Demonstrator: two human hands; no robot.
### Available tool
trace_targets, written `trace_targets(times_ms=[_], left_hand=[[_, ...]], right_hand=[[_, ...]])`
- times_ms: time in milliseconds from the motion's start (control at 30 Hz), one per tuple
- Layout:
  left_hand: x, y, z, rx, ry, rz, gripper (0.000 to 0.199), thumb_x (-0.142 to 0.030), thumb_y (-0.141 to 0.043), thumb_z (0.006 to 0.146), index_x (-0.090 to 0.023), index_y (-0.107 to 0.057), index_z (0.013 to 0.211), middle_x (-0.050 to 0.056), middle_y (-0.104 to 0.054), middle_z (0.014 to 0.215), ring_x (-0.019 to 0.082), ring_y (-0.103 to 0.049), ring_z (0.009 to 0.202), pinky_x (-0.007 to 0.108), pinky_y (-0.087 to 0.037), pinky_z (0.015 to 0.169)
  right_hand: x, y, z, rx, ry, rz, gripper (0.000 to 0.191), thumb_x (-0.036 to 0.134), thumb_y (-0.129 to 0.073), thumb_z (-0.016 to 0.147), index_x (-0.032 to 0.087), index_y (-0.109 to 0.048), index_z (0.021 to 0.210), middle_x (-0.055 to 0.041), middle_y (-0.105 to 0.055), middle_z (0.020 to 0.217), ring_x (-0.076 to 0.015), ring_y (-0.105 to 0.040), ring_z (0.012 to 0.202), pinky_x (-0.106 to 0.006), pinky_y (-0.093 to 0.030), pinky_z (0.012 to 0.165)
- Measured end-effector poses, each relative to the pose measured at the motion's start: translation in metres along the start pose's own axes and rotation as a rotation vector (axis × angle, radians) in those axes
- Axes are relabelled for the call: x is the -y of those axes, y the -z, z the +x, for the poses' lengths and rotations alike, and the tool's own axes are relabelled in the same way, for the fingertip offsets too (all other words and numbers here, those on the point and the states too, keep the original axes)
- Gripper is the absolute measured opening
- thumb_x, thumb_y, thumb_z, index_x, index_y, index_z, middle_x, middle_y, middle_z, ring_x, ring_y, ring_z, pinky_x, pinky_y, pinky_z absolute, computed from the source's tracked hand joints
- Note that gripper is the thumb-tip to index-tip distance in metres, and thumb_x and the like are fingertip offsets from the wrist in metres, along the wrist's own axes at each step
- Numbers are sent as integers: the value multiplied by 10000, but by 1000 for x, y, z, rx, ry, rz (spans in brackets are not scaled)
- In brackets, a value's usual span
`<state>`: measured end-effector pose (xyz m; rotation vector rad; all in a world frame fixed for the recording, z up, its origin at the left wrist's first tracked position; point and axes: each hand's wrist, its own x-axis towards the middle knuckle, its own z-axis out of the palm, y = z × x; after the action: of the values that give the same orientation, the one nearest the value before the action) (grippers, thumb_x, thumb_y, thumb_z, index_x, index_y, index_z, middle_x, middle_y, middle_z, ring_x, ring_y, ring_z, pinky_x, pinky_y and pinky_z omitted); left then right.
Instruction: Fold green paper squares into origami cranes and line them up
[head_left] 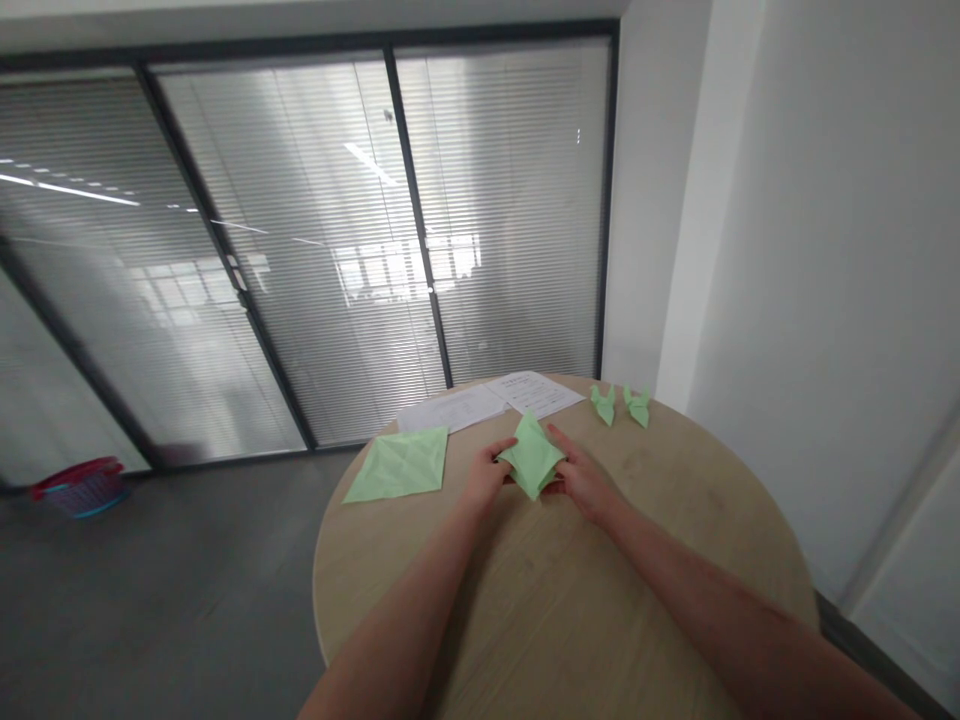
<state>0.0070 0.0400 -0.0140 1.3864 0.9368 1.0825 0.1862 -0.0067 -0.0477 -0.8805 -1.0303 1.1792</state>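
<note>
A folded green paper [532,456], diamond-shaped with layered edges, is held between both hands above the round wooden table [585,600]. My left hand [491,470] grips its left corner, fingers partly hidden behind the paper. On the right corner, my right hand [579,470] pinches the paper between thumb and fingers. A creased green sheet [401,464] lies flat to the left of my left hand. Two small folded green paper figures [603,404] [637,407] stand near the far right edge of the table.
Printed white sheets [536,392] [454,408] lie at the table's far edge, beyond the hands. A red and blue basket [81,487] is on the floor at far left. Glass panels with blinds and a white wall stand behind the table.
</note>
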Motion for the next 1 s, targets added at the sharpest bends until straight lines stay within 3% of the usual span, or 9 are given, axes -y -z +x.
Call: trace_targets(times_ms=[133, 267, 367, 533, 700, 867, 1000], left_hand=[[1, 1, 1, -7, -37, 64, 527, -57, -641, 707, -114, -714, 1225, 78, -765, 933, 172, -682, 756, 292, -586, 702], [-1, 0, 0, -15, -73, 95, 392, -227, -722, 805, -95, -734, 1174, 100, -756, 915, 188, -677, 744, 300, -575, 656], [-4, -1, -1, -17, -110, 115, 354, -343, -732, 832, -99, -760, 1088, 95, -752, 879, 193, -668, 733, 290, -555, 636], [-9, -3, -5, 23, -152, 101, 418, -512, -730, 821, -113, -769, 939, 86, -743, 834, 202, -663, 740, 282, -547, 629], [-12, -8, -13, 43, -92, 7, 611, -676, -606, 863, -100, -755, 1003, 141, -753, 946, 235, -694, 821, 300, -568, 638], [-16, -11, -16, 95, -101, 18, 562, -625, -616, 870, -103, -752, 1028, 150, -749, 1011, 240, -693, 882, 281, -565, 646], [-14, -13, -15, 177, -135, 102, 439, -440, -677, 878, -125, -717, 1181, 116, -748, 1003, 210, -683, 834, 284, -566, 651]], right_hand=[[-4, 2, 2, -9, -19, -27, 628, 240, -642, 768, 374, -607, 1381, -21, -730, 1234, -276, -719, 977, -402, -626, 715], [-6, 4, 4, -43, -54, -58, 476, 358, -686, 825, 318, -670, 1299, -45, -765, 1045, -268, -724, 915, -407, -618, 723], [-6, 4, 5, -31, -42, -69, 396, 449, -698, 850, 315, -704, 1222, -46, -768, 1025, -272, -725, 903, -398, -611, 699], [-5, 3, 3, -12, -10, -59, 313, 521, -706, 859, 303, -735, 1082, -61, -774, 1096, -306, -726, 982, -429, -612, 756], [-4, 2, 2, -55, -24, -68, 328, 540, -707, 858, 290, -740, 1067, -79, -774, 1141, -325, -730, 1021, -458, -601, 825], [-11, 6, 5, -97, -13, -111, 354, 554, -687, 866, 268, -742, 1069, -102, -780, 1100, -323, -739, 974, -447, -595, 798], [-15, 9, 8, -128, 53, -134, 307, 512, -685, 866, 274, -738, 1052, -99, -787, 1033, -322, -738, 910, -440, -589, 765]])
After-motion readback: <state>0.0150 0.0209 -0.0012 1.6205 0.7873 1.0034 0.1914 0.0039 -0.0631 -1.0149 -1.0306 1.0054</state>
